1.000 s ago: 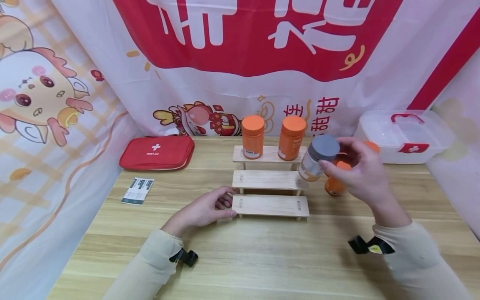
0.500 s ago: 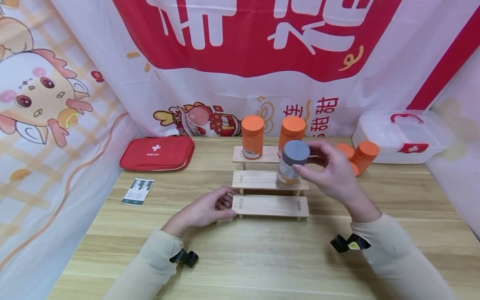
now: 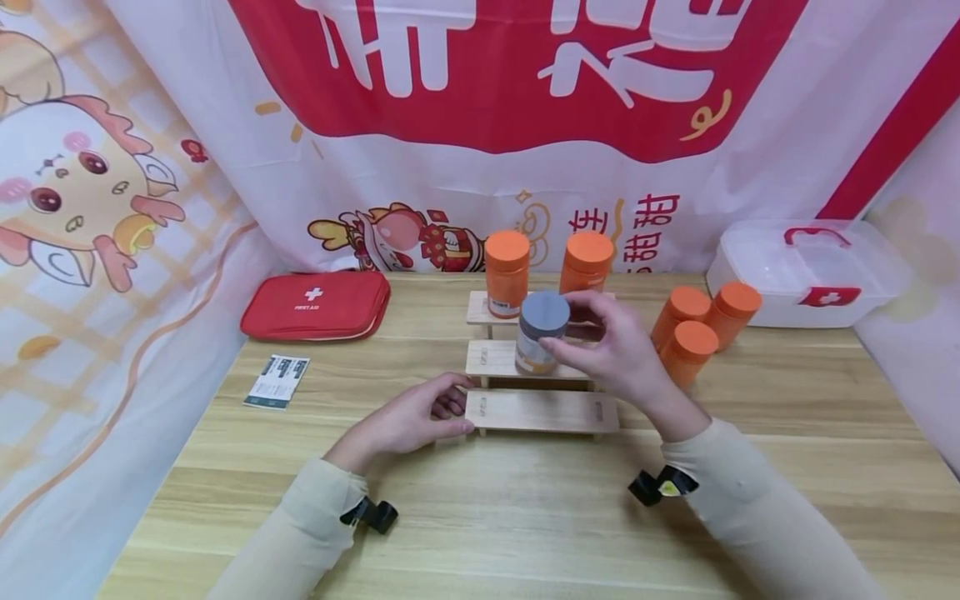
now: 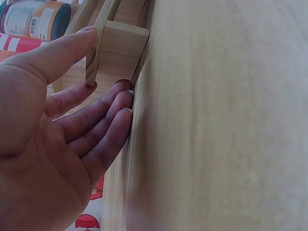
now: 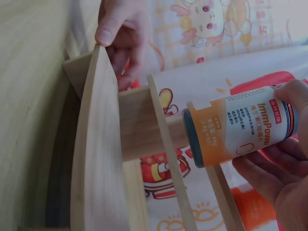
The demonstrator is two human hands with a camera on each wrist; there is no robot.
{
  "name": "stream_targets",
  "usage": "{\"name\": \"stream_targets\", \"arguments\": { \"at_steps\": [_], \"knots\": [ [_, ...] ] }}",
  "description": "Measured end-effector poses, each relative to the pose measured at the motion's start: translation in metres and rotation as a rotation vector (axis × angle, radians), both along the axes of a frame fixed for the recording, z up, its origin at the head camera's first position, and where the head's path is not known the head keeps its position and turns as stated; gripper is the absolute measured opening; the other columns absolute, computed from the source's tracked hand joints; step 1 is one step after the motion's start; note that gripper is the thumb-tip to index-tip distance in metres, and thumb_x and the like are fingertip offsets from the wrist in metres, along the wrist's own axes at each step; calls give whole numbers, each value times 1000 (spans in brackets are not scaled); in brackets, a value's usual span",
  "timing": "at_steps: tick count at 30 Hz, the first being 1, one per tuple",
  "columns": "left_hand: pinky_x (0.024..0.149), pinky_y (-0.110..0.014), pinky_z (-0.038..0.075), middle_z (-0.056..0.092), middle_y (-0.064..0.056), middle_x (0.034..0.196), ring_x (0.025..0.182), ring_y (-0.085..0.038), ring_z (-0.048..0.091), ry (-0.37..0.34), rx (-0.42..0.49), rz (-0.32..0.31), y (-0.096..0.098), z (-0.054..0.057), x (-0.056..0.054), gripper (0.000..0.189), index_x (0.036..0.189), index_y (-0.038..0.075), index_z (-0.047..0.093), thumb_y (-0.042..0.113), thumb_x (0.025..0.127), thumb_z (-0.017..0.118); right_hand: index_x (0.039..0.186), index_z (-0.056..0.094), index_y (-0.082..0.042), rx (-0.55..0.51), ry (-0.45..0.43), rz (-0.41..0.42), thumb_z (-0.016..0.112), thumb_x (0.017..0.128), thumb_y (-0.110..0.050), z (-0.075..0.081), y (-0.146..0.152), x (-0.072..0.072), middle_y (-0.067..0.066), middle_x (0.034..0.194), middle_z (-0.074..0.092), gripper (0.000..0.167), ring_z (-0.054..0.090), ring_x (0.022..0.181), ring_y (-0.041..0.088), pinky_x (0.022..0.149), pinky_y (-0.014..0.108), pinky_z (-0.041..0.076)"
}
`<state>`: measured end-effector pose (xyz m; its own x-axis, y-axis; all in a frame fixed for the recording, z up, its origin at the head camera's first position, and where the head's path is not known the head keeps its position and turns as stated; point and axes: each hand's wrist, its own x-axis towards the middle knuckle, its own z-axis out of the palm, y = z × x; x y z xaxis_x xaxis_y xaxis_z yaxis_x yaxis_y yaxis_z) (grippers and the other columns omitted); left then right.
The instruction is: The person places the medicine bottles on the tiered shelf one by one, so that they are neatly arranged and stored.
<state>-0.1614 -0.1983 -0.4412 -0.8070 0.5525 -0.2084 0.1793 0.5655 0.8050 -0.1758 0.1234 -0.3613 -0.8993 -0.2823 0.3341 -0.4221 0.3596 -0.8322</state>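
Note:
My right hand [image 3: 611, 354] grips a vitamin bottle [image 3: 542, 333] with a grey lid, thumb on the near side of the lid. In the right wrist view the bottle [image 5: 240, 126] shows a white and orange label, its base close to the middle step of a wooden three-step rack [image 3: 542, 410]; whether they touch I cannot tell. My left hand [image 3: 408, 417] pinches the left end of the lowest step between thumb and index finger, the other fingers loosely curled below. Two orange bottles, one at left [image 3: 507, 275] and one at right [image 3: 587, 262], stand on the top step.
Three orange-capped bottles [image 3: 686, 350] cluster on the table right of the rack. Behind them sits a clear-lidded first aid box [image 3: 806, 275]. A red first aid pouch [image 3: 315, 307] and a printed card [image 3: 276, 382] lie at left. Fabric hangs behind the table.
My right hand has carried the grey-lidded vitamin bottle leftward from beside the orange bottles to the middle step. My left hand has stayed at the rack's end.

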Motion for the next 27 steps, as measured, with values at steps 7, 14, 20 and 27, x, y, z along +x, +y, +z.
{"name": "stream_targets", "arguments": {
  "at_steps": [7, 14, 20, 27],
  "knots": [
    [102, -37, 58, 71, -3, 123, 114, -17, 67, -5, 5, 6, 0, -2, 0, 54, 148, 14, 55, 30, 102, 78, 136, 63, 4, -21, -45, 1, 87, 91, -10, -5, -15, -5, 21, 130, 71, 52, 76, 115, 37, 95, 40, 65],
    [104, -42, 57, 70, -4, 122, 114, -19, 67, -11, 7, 8, 0, 0, 1, 54, 148, 13, 56, 31, 102, 78, 138, 61, 5, -55, -94, -6, 86, 92, -8, -8, -27, -8, 23, 132, 68, 54, 75, 118, 39, 93, 41, 65],
    [103, -38, 57, 70, -3, 123, 115, -17, 67, -13, -1, 10, 0, -1, 0, 55, 149, 12, 55, 31, 102, 78, 138, 63, 3, -92, -113, 5, 86, 92, -6, -11, -37, -9, 22, 135, 68, 52, 73, 121, 39, 94, 37, 65],
    [104, -42, 57, 70, -4, 123, 115, -18, 66, -15, 2, 13, 1, 0, 0, 55, 149, 12, 55, 31, 102, 78, 140, 64, 0, -97, -96, 1, 86, 92, -7, -11, -42, -9, 19, 135, 68, 53, 71, 124, 37, 95, 38, 65]
  ]
}}
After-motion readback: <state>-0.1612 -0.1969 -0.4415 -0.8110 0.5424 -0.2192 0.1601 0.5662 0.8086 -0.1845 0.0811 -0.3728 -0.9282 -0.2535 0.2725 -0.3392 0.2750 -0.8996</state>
